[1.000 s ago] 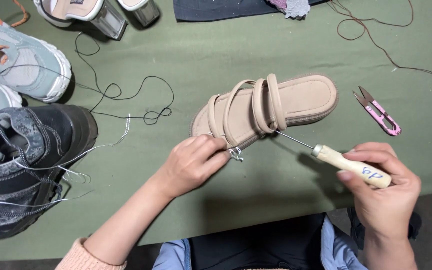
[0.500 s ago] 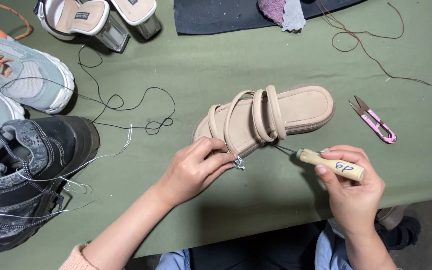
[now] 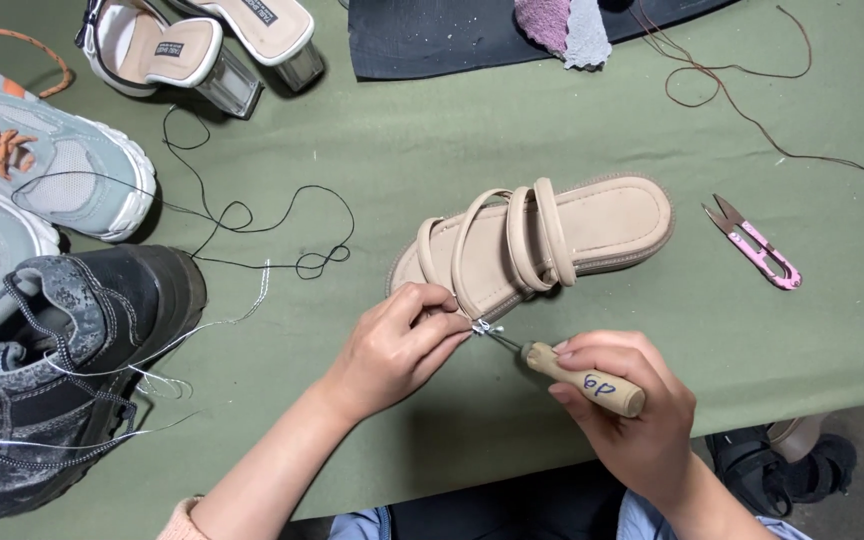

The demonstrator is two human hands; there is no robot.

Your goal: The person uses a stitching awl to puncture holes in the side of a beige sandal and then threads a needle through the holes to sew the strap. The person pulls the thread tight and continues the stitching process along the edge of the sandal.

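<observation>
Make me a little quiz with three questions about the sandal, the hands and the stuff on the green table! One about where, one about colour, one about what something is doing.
1. Where are the pink thread snips?
A. Right of the beige sandal
B. Inside the black boot
C. In the left hand

2. What colour is the loose thread left of the sandal?
A. Yellow
B. Black
C. Blue

3. What is the right hand doing?
A. Lying flat and empty
B. Holding the snips
C. Gripping a wooden-handled awl

Answers: 1 A, the snips lie on the green table to the sandal's right. 2 B, the thread loops dark across the cloth. 3 C, the fingers wrap the handle while the metal tip meets the sandal's edge by the left hand.
</observation>
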